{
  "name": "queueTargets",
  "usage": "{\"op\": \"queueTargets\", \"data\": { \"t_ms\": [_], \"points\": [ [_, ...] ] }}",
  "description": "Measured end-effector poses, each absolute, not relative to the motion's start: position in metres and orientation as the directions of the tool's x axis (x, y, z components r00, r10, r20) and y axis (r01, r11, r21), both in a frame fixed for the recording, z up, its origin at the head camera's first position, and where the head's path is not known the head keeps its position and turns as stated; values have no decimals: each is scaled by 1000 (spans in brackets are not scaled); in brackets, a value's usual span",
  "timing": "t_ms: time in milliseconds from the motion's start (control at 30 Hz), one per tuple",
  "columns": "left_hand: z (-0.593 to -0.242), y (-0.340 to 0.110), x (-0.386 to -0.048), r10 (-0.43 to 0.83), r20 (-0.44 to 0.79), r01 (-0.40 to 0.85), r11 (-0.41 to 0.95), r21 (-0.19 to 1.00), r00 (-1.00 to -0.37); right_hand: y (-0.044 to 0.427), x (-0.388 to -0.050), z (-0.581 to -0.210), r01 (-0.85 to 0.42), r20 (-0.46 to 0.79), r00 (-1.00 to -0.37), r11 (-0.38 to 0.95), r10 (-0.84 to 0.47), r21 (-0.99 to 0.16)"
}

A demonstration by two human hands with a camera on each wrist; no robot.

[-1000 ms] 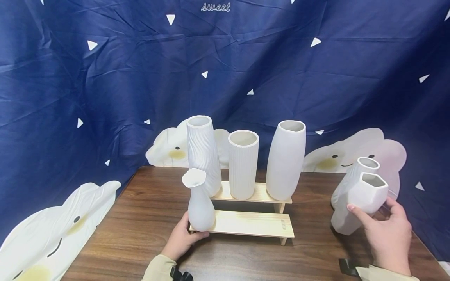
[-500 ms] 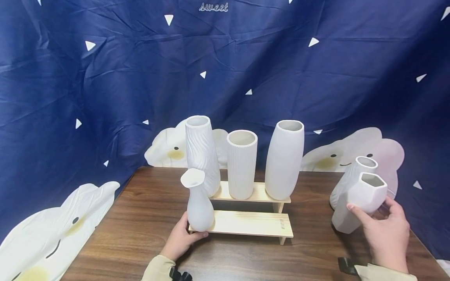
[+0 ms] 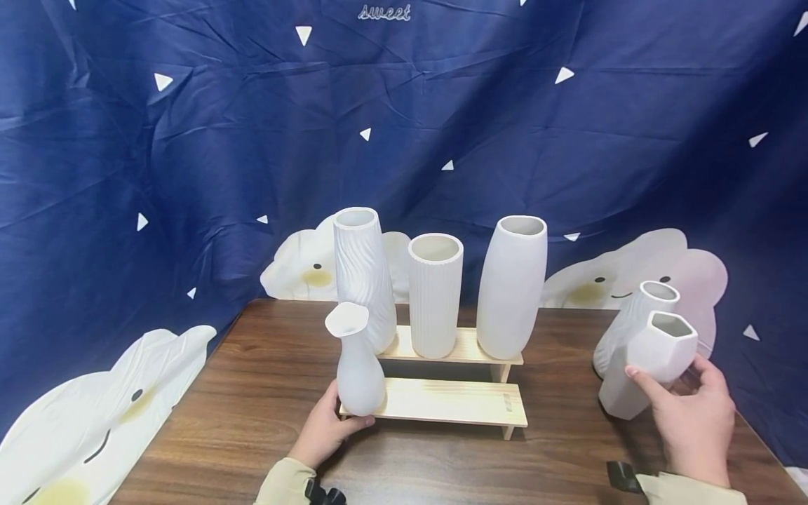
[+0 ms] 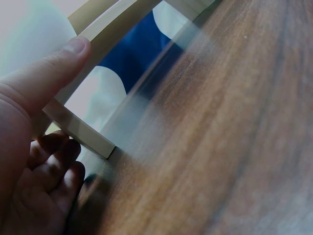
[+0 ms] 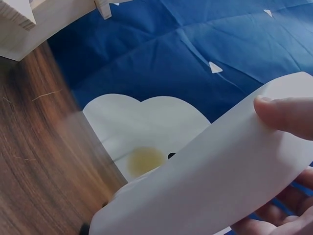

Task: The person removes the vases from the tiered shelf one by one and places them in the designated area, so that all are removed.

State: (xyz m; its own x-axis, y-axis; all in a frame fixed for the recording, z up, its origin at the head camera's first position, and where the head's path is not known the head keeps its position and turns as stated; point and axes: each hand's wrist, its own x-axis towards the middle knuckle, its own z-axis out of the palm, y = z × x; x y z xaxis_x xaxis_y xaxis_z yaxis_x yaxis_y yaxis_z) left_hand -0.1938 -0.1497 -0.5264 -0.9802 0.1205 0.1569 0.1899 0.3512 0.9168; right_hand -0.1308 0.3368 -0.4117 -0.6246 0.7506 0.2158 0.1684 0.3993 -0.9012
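In the head view, my right hand [image 3: 697, 424] holds a white faceted vase [image 3: 653, 365] with a hexagonal mouth. The thumb lies on its near side and the fingers wrap the far side. In the right wrist view the same vase [image 5: 205, 171] runs diagonally, gripped near its upper end. I cannot tell whether its base touches the table. My left hand [image 3: 328, 424] grips the left end of the light wooden two-step stand [image 3: 448, 403]; the left wrist view shows the thumb on the lower step's edge and fingers curled below. A white flared-neck vase [image 3: 361, 372] stands there.
On the upper step stand a wavy-ribbed vase [image 3: 362, 280], a fluted cylinder vase [image 3: 435, 298] and a smooth tall vase [image 3: 513, 287]. Another white vase [image 3: 631, 319] stands behind the held one. The brown table [image 3: 252, 407] ends at a blue cloth backdrop [image 3: 404, 105].
The base of the faceted vase has shifted slightly to the right in the right hand. The left hand stays on the stand, and the other vases stand as before.
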Motion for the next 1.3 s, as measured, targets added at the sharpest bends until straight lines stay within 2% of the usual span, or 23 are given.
{"op": "queueTargets", "data": {
  "t_ms": [733, 1000, 1300],
  "points": [
    [-527, -150, -194, 123, 162, 195, 341, 920, -979, 346, -133, -419, 150, 189, -626, 355, 757, -923],
    [-525, -150, -194, 122, 152, 186, 354, 917, -981, 347, -136, -420, 179, 157, -633, 341, 758, -923],
    [-526, -150, -194, 126, 153, 188, 340, 922, -980, 353, -136, -426, 178, 186, -625, 370, 758, -912]
  ]
}}
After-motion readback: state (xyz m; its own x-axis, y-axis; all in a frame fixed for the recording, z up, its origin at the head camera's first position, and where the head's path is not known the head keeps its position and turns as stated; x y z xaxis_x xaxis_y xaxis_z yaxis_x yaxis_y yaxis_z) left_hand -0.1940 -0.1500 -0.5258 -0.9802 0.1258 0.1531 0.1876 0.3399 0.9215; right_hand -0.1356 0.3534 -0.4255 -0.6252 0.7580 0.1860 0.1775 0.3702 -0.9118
